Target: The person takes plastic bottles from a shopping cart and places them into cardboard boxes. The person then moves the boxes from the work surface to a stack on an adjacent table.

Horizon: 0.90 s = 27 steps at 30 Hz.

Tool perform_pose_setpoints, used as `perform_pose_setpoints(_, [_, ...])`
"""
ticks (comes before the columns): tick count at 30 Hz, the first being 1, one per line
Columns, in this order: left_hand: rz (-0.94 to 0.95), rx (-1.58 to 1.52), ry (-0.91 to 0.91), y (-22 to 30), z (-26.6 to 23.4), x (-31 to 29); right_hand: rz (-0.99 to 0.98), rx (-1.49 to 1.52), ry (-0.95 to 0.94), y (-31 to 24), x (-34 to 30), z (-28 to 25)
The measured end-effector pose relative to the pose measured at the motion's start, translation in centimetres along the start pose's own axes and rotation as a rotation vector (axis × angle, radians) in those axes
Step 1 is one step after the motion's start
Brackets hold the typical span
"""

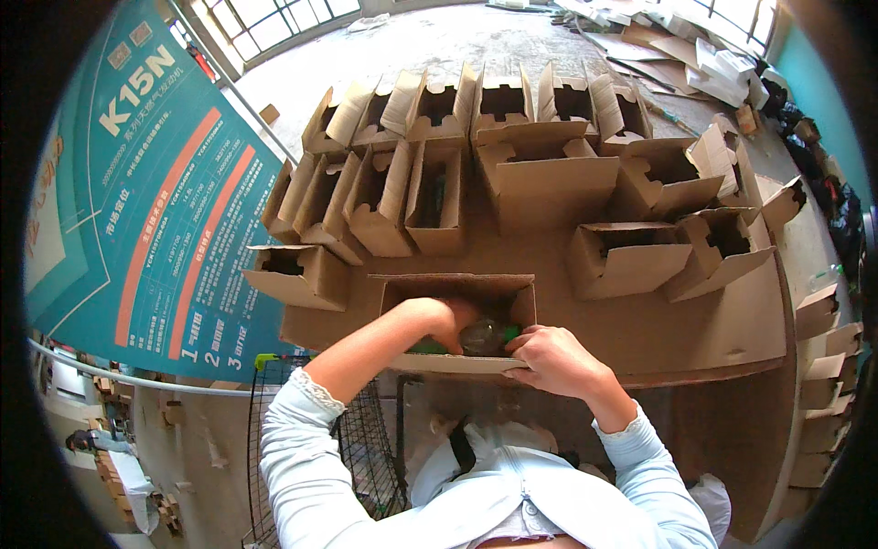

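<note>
Both your hands work at one open cardboard box point(494, 287) near the front edge of the one brown table point(512, 252). Your left hand point(447, 324) reaches down inside it; its fingertips are hidden, so you cannot tell how tight that grip is. Your right hand point(558, 360) pinches the box's near right corner narrowly, thumb outside. Inside sit one clear, rounded thing point(482, 338) and two green patches, one on either side. Beyond, six open boxes point(502, 102) form the back row, and four narrow ones point(378, 197) stand at middle left.
</note>
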<state>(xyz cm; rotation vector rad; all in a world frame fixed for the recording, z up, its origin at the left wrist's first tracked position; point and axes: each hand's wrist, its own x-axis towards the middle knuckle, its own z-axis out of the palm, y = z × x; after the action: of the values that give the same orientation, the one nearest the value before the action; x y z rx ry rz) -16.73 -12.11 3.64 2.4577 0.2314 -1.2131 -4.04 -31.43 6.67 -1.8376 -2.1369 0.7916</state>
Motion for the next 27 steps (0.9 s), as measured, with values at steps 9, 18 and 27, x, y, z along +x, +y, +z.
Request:
perform_pose_setpoints(9, [0.176,-0.354,0.269,-2.0,2.6,-5.3,-0.027,0.094,0.047,-0.1,0.4,0.6])
perform_pose_setpoints(18, [-0.315,-1.177,1.744,-10.3,32.1,-18.9,0.138,0.285,0.068,-0.3,0.3,0.4])
perform_pose_setpoints(27, [-0.924,-1.162,0.276,-8.6,87.3,5.1,0.328,0.243,0.099,-1.9,0.8,-0.2])
